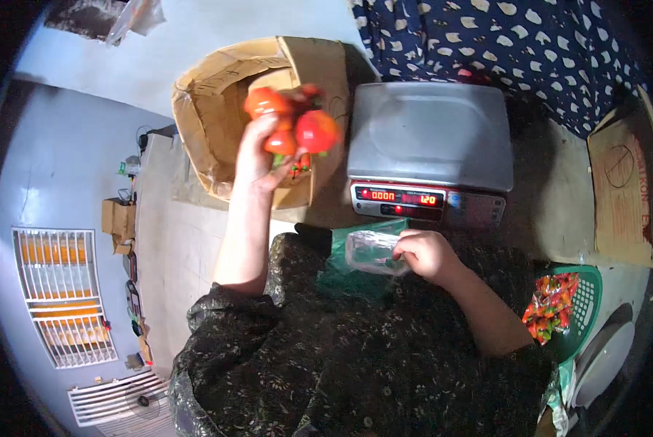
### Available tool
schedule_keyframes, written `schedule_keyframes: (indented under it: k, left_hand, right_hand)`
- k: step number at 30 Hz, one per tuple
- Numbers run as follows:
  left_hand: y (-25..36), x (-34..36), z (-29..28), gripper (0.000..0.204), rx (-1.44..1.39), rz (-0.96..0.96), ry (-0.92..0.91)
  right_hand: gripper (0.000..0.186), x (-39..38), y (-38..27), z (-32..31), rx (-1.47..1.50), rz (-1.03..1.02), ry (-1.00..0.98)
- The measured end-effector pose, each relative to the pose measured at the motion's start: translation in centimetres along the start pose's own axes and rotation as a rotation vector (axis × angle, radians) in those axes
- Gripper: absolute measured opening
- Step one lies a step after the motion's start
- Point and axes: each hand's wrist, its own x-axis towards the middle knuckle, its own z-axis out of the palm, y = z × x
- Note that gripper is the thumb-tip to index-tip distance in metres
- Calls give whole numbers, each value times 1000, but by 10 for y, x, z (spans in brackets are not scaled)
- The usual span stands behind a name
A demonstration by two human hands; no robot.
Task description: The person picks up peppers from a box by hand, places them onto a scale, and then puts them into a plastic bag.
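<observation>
My left hand [256, 156] is raised over the open cardboard box [195, 138], closed around a bunch of glossy red-orange peppers [318, 131] that motion smears a little. A few small red peppers with green stems [301, 166] show just below that hand, partly covered by it. Close to my body, my right hand [430, 253] pinches the edge of a clear plastic bag [366, 250], whose mouth is spread. Beneath this bag lies green plastic [345, 284] across my lap. The digital scale [428, 135] stands just beyond, with nothing on its metal pan.
On the right, a green basket [587, 306] holds bagged red and green peppers [552, 306]. Beside it is a pale round dish [607, 360]. A cardboard box [625, 189] stands at the far right. Dark patterned cloth [487, 44] hangs behind the scale.
</observation>
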Motion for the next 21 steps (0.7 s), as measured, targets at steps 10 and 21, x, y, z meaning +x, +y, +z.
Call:
schedule_keyframes:
  k: [10,21]
  left_hand:
    - [-151,110,72,51,1753,-1,-244]
    - [-197,127,126,55,2058,-84,-407]
  right_hand:
    - [14,3,11,3,2,5,-58]
    - [17,2,11,0,29,76,-114]
